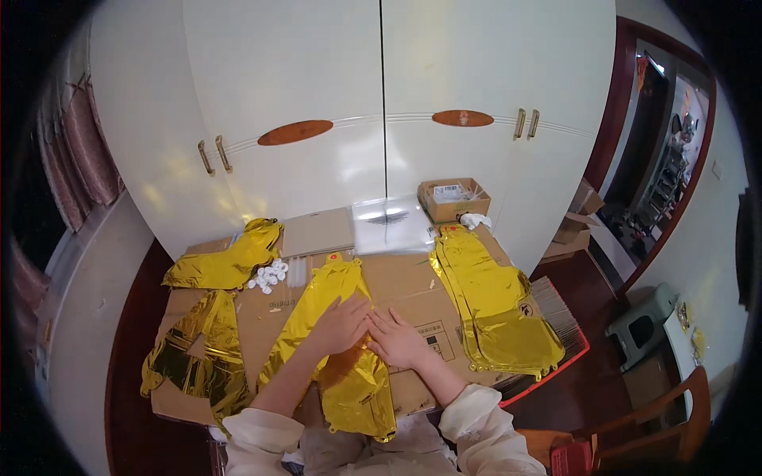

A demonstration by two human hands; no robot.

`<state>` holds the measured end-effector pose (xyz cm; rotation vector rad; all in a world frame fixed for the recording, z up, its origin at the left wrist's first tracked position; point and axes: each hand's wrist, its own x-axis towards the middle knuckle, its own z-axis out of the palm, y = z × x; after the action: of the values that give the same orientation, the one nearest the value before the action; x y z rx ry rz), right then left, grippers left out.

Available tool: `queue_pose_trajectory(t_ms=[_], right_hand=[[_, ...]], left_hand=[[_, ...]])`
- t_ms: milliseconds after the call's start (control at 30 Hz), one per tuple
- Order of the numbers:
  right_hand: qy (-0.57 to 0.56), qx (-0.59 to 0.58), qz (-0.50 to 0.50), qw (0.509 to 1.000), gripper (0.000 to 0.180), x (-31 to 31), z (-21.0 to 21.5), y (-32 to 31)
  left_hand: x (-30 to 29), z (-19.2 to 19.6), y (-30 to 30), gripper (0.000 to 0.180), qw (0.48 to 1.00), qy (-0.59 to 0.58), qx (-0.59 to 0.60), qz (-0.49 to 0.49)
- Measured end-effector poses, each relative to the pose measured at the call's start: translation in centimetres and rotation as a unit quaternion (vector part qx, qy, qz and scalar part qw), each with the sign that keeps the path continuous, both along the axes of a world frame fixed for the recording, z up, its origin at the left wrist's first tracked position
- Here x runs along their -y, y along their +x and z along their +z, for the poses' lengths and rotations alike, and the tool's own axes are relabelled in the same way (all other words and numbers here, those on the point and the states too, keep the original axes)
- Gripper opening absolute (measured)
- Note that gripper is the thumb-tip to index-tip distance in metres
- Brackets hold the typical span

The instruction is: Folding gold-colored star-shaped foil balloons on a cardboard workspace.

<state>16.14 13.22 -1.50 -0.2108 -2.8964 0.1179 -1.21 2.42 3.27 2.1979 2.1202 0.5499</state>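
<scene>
A flat gold foil balloon [357,401] lies before me on the cardboard surface [401,285], its near end hanging toward my lap. My left hand [341,325] rests palm down on its middle, fingers stretched out. Beside it, my right hand [397,339] lies flat at the balloon's right edge, fingers apart, its tips close to the left hand's. Neither hand grips anything. To the right is a flat pile of gold foil balloons [492,297]. On the left sit a folded gold foil piece [214,266] and a crumpled one [210,377] nearer me.
Small white round pieces [268,276] and clear sticks [298,272] lie left of centre. At the back are a cardboard sheet [317,232], clear plastic bags [389,224] and a small cardboard box [456,200] against the white cabinet [317,71]. A wooden chair [683,420] stands at right.
</scene>
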Motion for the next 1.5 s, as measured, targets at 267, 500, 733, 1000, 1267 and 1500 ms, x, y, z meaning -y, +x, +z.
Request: queue_pose_trajectory(t_ms=[267,500,733,1000,1267,1500], right_hand=[[-0.004,-0.011,-0.001,1.0,0.06,-0.1,-0.1,0.1],[-0.003,0.021,-0.008,1.0,0.062,0.3,0.5,0.0],[0.011,0.023,-0.013,1.0,0.063,0.1,0.3,0.1],[0.006,0.037,-0.012,0.999,0.063,0.2,0.5,0.0],[0.03,0.037,-0.016,0.999,0.063,0.2,0.5,0.0],[0.033,0.014,-0.013,0.999,0.063,0.2,0.1,0.0]], left_hand=[[-1.6,-2.1,-0.2,0.058,0.996,-0.075,0.048,0.019],[-2.2,-3.2,-1.9,0.055,0.997,0.035,0.043,0.062],[-5.1,-4.0,-4.8,0.036,0.979,0.056,0.063,0.183],[-10.7,-4.6,-6.9,0.029,0.959,-0.013,0.216,0.184],[-12.7,-5.4,-7.4,0.02,0.949,-0.023,0.213,0.23],[-13.1,-5.0,-6.9,0.016,0.949,-0.009,0.197,0.248]])
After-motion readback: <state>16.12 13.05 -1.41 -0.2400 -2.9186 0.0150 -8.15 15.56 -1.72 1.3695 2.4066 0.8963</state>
